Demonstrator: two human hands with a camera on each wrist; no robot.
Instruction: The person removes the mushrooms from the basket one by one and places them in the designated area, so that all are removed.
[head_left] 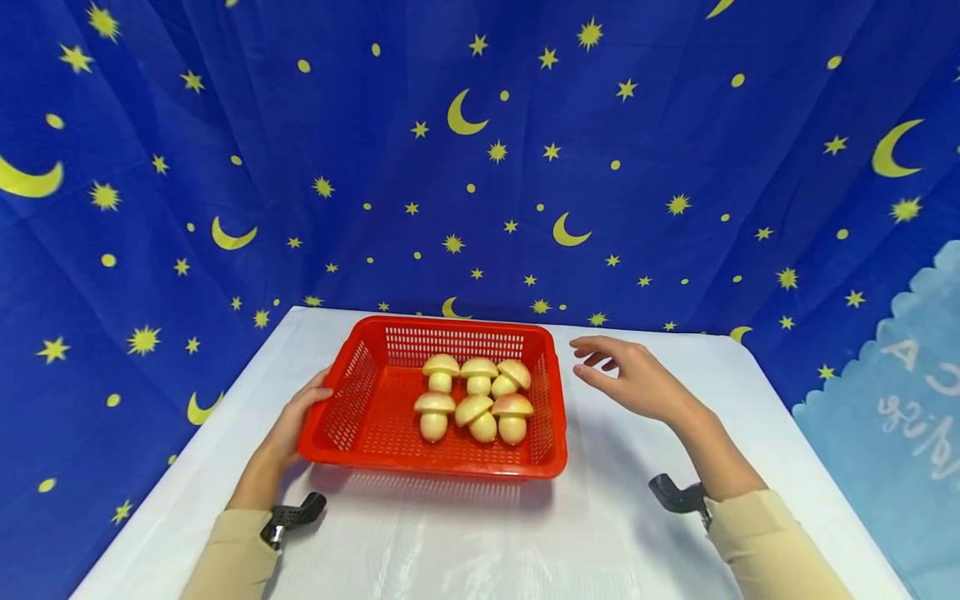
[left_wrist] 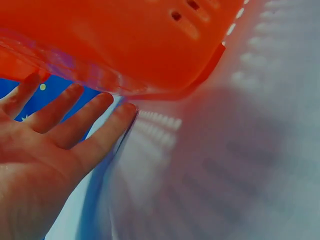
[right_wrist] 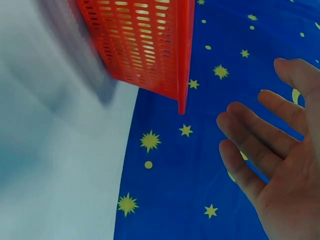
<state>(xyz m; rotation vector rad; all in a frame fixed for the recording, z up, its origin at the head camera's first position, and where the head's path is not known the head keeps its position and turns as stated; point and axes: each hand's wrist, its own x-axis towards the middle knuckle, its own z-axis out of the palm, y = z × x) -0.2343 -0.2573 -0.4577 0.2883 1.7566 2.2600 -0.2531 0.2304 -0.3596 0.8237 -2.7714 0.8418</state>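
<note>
In the head view a red plastic basket [head_left: 352, 457] with slotted walls stands on the white table. Several pale yellow toy mushrooms [head_left: 478, 373] with rounded, partly reddish caps lie in two rows toward its right side. My left hand [head_left: 288, 417] holds the basket's left rim, digits over the edge. From the left wrist, the other fingers [left_wrist: 85, 120] reach up under the basket's side, nearly straight. Just right of the basket hovers my right hand [head_left: 633, 379], apart from the rim, fingers relaxed and slightly bent. Nothing is in its palm in the right wrist view.
A white cloth covers the table [head_left: 420, 542]. Behind it hangs a blue curtain [head_left: 660, 108] with yellow moons and stars, close along the back edge. A light blue panel [head_left: 892, 400] with white lettering borders the right side. Both wrists carry black camera mounts [head_left: 675, 493].
</note>
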